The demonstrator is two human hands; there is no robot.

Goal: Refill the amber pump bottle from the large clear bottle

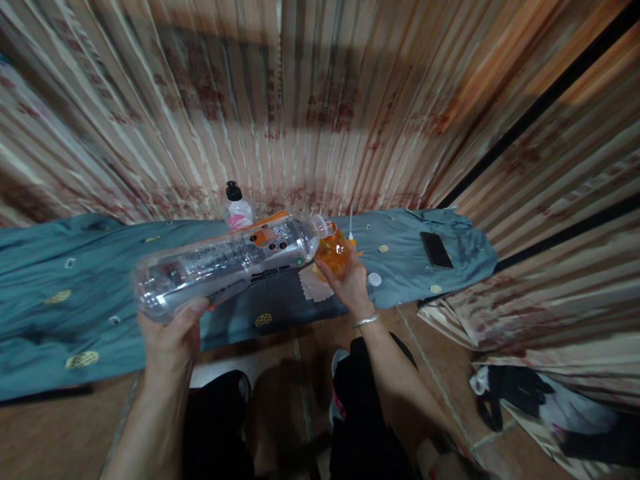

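My left hand (173, 333) grips the base end of a large clear plastic bottle (225, 263) with an orange label. The bottle is tilted almost level, its uncapped neck pointing right. That neck meets the mouth of a small orange see-through bottle (333, 250), which my right hand (351, 283) holds with fingers wrapped round it. Whether liquid passes between them I cannot tell. Beneath the small bottle lies a pale scallop-edged cloth (315, 285). A white round cap (374, 279) rests just right of my right hand.
A clear bottle with a black cap and pink label (239, 212) stands at the back of the teal cloth-covered bench (280, 317). Toward the right end lies a black phone (436, 250). Pleated curtains (310, 120) hang behind. Dark bags (525, 393) sit on the tiled floor at right.
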